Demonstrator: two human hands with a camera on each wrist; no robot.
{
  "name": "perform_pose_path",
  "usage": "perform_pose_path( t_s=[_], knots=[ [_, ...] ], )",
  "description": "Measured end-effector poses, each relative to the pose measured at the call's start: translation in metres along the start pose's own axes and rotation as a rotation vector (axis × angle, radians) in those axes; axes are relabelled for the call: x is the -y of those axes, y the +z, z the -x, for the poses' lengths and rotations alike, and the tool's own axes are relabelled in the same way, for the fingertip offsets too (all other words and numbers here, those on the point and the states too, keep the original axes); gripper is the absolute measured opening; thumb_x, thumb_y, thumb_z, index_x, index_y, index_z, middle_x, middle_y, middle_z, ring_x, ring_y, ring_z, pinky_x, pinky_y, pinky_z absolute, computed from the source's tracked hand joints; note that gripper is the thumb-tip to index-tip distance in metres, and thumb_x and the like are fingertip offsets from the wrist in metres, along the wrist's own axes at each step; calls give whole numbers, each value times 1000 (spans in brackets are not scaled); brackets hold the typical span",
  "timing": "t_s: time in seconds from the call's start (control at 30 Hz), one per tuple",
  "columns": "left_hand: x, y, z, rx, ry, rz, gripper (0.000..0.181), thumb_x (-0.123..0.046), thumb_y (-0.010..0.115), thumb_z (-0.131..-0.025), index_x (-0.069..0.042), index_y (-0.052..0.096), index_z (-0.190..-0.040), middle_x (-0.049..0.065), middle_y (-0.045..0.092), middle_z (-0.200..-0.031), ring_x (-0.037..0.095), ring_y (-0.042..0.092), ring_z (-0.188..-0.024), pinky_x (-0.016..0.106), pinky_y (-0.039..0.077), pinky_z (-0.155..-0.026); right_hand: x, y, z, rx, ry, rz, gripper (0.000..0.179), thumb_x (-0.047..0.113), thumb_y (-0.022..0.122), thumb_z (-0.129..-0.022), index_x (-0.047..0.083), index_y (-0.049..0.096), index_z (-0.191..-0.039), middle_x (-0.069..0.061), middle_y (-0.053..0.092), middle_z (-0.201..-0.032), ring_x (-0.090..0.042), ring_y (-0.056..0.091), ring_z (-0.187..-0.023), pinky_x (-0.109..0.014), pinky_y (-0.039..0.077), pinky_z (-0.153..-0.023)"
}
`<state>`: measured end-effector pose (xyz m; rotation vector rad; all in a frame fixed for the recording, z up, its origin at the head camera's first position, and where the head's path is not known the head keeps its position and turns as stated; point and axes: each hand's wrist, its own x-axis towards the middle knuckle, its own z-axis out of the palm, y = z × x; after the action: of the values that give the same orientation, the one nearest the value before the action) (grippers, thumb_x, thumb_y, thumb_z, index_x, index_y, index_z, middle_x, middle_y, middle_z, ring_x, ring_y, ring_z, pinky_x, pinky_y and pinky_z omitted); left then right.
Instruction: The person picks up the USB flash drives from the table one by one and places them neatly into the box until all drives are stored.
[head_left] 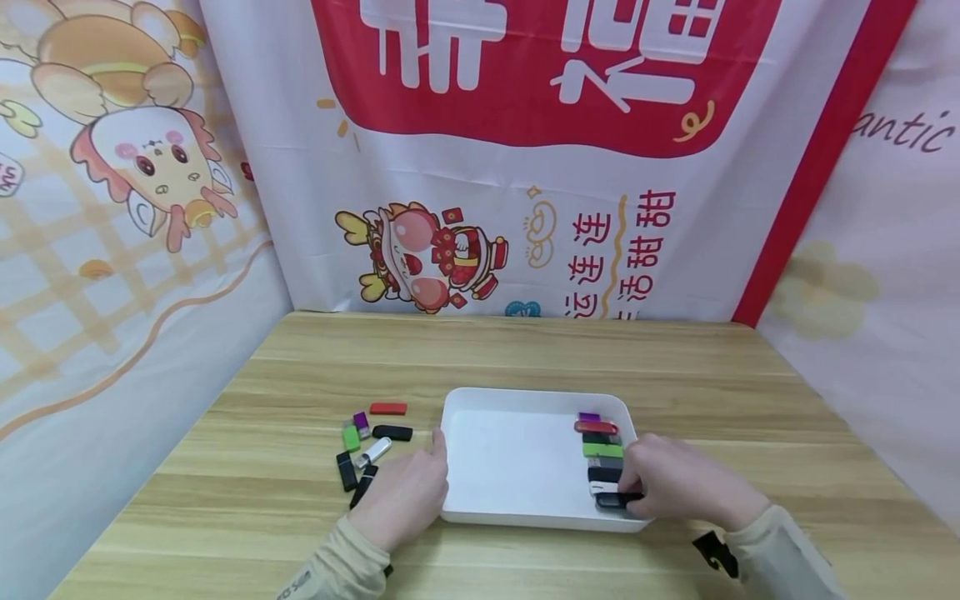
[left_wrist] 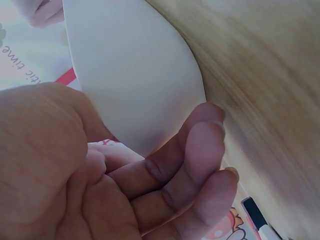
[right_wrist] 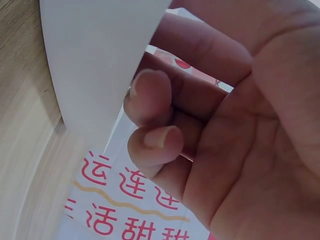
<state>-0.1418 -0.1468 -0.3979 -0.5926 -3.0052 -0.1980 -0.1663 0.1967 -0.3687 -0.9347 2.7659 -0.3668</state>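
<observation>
Left: loose rectangular plastic sticks in mixed colours on a pale wooden table. The left hand, fingers bent, grips a white rectangular plastic tray. Inside, right: 1 row of similar sticks; at its near end, a black stick, pinched by the right hand.

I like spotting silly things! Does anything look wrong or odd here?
Yes: the cartoon on the back cloth lies sideways, feet to the right. The loose USB sticks left of the tray point different ways, while the ones inside line up.
</observation>
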Motion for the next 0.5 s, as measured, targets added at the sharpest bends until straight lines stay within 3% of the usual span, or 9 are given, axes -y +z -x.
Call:
perform_pose_path(
  t_s=[0.3,0.5],
  knots=[
    [1,0,0,-24,21,-8,56,-11,57,-93,18,40,-138,-2,39,-54,8,36,-39,24,30,-36,1,1,-2,15,57,17,12,17,86,-72,19,80,-83,15,64,-75,-6,53,-66,-32,50,-66],
    [2,0,0,-30,29,-16,55,-10,57,-93,19,40,-137,-3,39,-52,7,34,-38,23,28,-36,1,4,-3,-14,53,53,12,20,87,-71,22,77,-77,17,60,-72,-7,52,-68,-35,50,-68]
  ],
)
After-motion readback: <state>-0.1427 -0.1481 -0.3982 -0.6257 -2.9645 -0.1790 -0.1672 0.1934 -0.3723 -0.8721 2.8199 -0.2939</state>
